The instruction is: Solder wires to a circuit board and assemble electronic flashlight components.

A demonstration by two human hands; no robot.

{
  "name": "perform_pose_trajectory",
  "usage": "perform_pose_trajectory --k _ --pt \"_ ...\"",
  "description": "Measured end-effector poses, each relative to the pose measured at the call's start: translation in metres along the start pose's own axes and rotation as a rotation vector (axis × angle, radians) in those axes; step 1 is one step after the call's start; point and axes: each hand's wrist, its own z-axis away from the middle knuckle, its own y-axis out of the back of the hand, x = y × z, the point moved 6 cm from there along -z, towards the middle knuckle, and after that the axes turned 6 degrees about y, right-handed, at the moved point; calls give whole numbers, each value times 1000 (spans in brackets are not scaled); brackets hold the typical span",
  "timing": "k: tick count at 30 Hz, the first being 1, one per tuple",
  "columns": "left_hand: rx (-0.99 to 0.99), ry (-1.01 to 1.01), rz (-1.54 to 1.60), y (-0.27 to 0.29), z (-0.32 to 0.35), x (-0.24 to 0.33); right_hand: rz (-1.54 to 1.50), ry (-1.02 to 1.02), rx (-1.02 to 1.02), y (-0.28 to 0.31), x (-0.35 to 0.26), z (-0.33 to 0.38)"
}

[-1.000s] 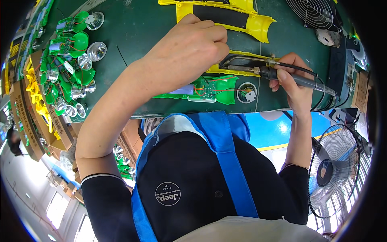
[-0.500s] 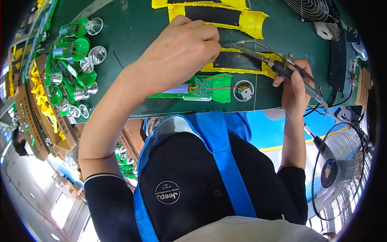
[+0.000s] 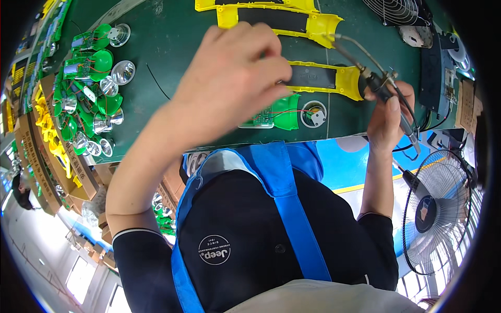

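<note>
My left hand (image 3: 229,78) is over the near middle of the bench with its fingers curled. Whatever may be in its fingertips is hidden. My right hand (image 3: 389,117) grips a soldering iron (image 3: 377,87) with a thin metal guide tube clamped along it. The iron's tip points up and left, above the end of a yellow plastic shell half (image 3: 322,30). A second yellow shell half (image 3: 348,82), with a dark inner panel, lies between my hands. Partly under my left hand is a green housing (image 3: 286,116) with a circuit board. Thin wires run from it to a silver reflector cup (image 3: 313,113).
Several green housings (image 3: 102,62) with wired reflector cups (image 3: 123,72) crowd the bench's left side. Cardboard boxes (image 3: 73,177) with yellow parts stand beyond that edge. At the right are a dark boxy device (image 3: 434,83) with cables and a standing fan (image 3: 437,213).
My left hand has come down toward me and now covers more of the green housing. The soldering iron has shifted right, and its tip has lifted away from the nearer yellow shell half.
</note>
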Motion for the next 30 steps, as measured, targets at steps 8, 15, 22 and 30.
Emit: perform_pose_trajectory --k 8,15,22,30 --pt "270 -92 -65 -33 15 22 -186 -24 110 -26 24 -15" --pt "279 -22 -155 -43 5 22 -406 -147 27 -57 17 0" --pt "-66 74 -221 -46 -10 22 -271 -390 -203 18 17 -27" --pt "-143 130 -239 -45 -17 21 76 -461 -445 -7 16 -43"
